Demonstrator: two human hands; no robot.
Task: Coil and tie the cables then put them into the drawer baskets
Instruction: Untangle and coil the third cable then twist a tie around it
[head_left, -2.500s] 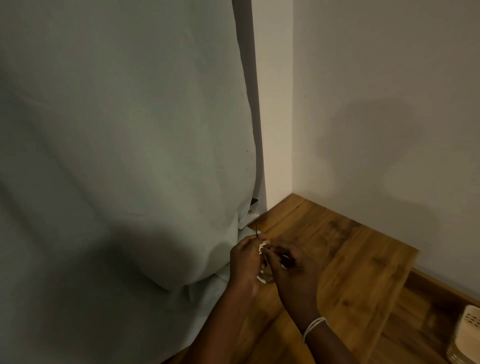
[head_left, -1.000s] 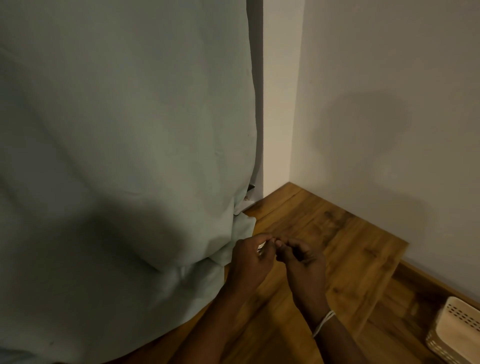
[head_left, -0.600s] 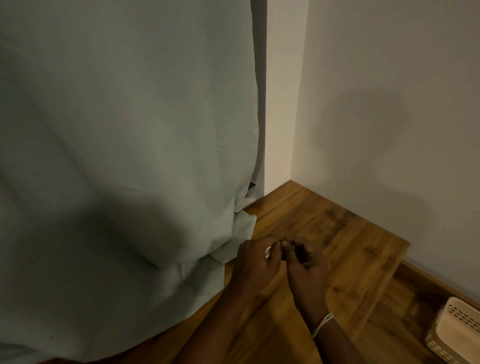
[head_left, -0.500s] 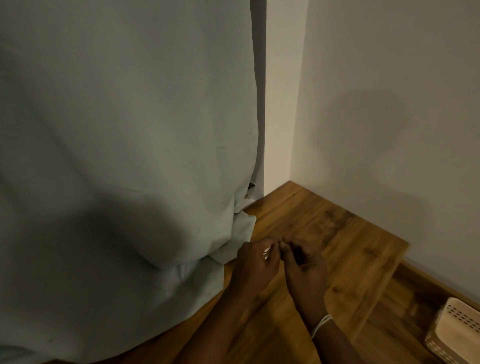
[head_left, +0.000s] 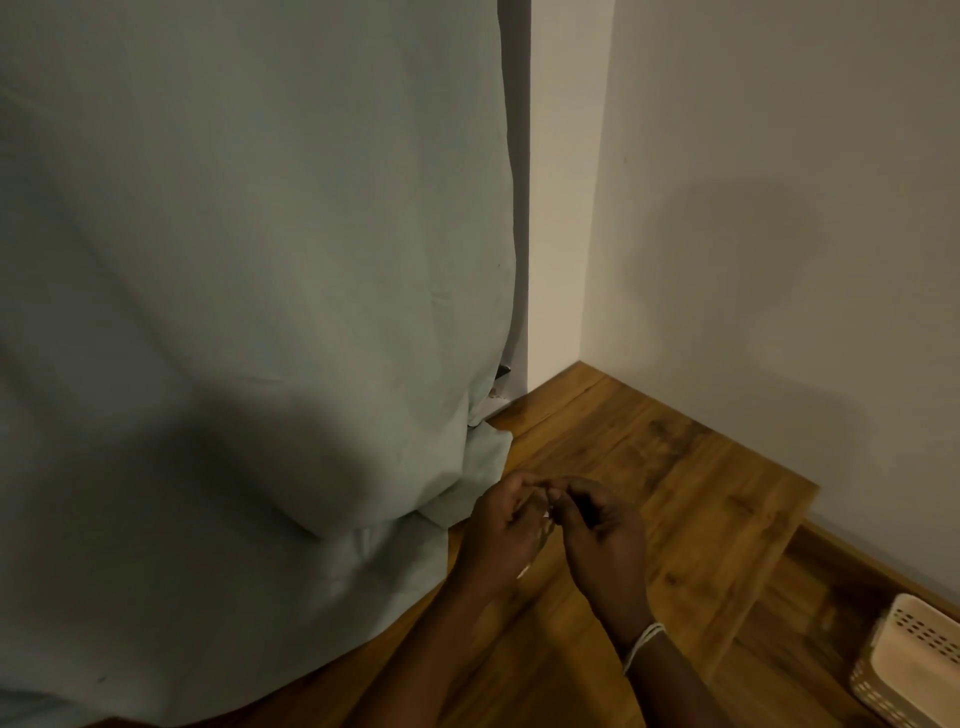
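Note:
My left hand (head_left: 501, 530) and my right hand (head_left: 602, 535) meet over the wooden desk top (head_left: 675, 493), fingertips pinched together. Between them sits a small white coiled cable (head_left: 540, 519), mostly hidden by my fingers; a white end pokes out below my left palm. Both hands grip it. A perforated beige drawer basket (head_left: 914, 660) stands at the bottom right edge of the view.
A pale green curtain (head_left: 234, 312) hangs over the left half of the view and drapes onto the desk. White walls (head_left: 753, 208) form a corner behind the desk. A lower wooden ledge (head_left: 831, 582) runs along the right wall.
The hands have shifted slightly lower and nearer on the desk and closed tighter around the cable, hiding most of it. The view tilted down, bringing more of the basket in.

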